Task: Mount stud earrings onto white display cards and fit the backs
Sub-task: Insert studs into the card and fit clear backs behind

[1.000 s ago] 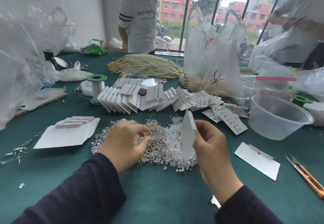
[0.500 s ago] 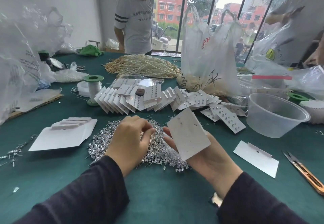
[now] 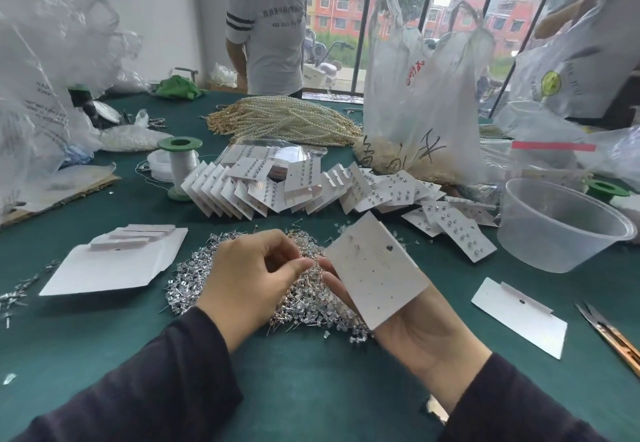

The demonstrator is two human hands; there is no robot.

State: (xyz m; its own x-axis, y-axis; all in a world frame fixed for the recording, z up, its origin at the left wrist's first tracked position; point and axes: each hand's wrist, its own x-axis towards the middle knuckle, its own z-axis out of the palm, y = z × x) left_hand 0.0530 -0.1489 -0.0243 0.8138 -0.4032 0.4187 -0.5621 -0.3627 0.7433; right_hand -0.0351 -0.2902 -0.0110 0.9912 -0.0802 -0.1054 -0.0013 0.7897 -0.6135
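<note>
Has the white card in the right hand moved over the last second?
Yes. The blank card held by the right hand has turned from edge-on to face up, its far edge swinging toward the clear bowl, while staying above the stud pile.

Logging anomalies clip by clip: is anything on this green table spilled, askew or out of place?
Only minor mess. A few loose silver stud earrings lie scattered at the green table's left edge, apart from the main heap of silver studs. The fanned row of filled white display cards ends in a jumble towards the right.
</note>
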